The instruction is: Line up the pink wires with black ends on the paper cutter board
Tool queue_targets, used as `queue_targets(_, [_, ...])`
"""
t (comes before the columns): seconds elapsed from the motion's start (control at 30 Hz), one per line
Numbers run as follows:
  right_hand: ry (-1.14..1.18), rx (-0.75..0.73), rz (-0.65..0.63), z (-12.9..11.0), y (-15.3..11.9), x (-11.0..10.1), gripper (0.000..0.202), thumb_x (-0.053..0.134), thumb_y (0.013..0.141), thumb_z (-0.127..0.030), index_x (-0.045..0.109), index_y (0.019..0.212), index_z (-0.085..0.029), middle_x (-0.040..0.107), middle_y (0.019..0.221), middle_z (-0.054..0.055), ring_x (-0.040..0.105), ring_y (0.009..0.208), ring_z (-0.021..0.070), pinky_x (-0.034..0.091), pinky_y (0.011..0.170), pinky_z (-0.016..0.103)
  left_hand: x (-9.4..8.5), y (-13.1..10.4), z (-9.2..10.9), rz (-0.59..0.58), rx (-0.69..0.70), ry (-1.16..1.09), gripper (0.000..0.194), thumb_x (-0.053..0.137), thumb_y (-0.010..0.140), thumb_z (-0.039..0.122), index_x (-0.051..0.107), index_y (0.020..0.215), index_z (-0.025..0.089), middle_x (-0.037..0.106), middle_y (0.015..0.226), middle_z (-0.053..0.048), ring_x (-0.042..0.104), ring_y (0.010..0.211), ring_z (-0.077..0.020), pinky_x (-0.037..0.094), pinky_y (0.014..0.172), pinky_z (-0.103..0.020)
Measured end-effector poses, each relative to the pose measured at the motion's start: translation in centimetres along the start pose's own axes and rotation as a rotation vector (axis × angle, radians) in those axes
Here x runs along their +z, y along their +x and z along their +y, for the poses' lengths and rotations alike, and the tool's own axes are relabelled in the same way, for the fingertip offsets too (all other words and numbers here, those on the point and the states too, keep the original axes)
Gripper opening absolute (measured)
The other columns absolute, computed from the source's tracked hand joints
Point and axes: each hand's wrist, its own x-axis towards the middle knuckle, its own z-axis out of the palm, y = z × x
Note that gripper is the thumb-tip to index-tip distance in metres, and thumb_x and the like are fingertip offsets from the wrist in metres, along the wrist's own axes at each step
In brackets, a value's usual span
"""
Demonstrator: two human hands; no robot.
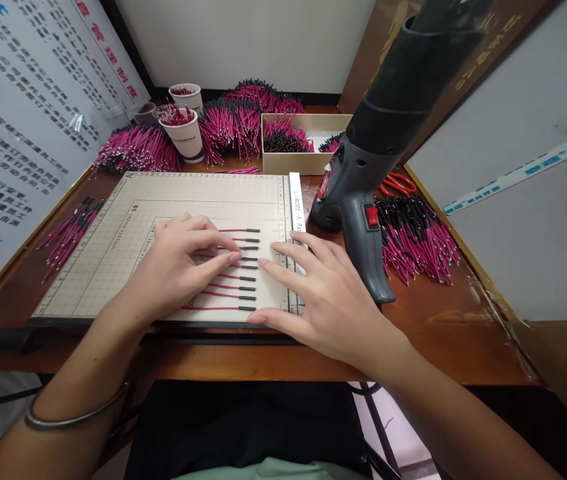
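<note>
Several short red wires with black sleeved ends (247, 289) lie side by side in a column on a beige gridded board (223, 193). My left hand (178, 263) rests over the left part of the wires, its thumb and index finger pressed together at one wire in the middle of the column. Its other fingers are curled and partly hidden. My right hand (326, 293) lies spread at the board's right edge, its fingertips just right of the black ends, holding nothing. A white strip with printing (295, 200) runs along that edge, partly under my right hand.
A black heat gun (363, 173) with a red switch stands right of the board. Behind are wire bundles (230, 127), paper cups (188, 137) and a cardboard box (290, 163). More wires (418, 237) and red-handled pliers (398, 183) lie at right, another bundle (70, 233) at left.
</note>
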Motion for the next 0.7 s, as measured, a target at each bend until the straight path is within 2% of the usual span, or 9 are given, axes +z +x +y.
queue_targets(0.27, [0.02,0.005,0.021,0.04,0.02,0.16,0.061,0.058,0.101,-0.066,0.076,0.127,-0.014,0.069,0.138,0.013,0.056,0.137,0.0358,0.048,0.109,0.052,-0.12,0.25,0.0,-0.026,-0.032,0.011,0.039,0.059,0.094,0.057,0.08,0.086,0.025,0.065,0.079,-0.005,0.055,0.084,-0.0237,0.034,0.079,-0.041])
queue_targets(0.7, [0.027,0.007,0.045,-0.02,-0.02,0.49,0.064,0.051,0.103,-0.068,0.076,0.126,-0.014,0.069,0.137,0.013,0.056,0.137,0.0364,0.046,0.11,0.052,0.03,0.28,0.01,-0.019,-0.044,-0.008,0.03,0.064,0.092,0.05,0.082,0.084,0.028,0.069,0.081,-0.003,0.056,0.084,-0.0222,0.034,0.081,-0.04])
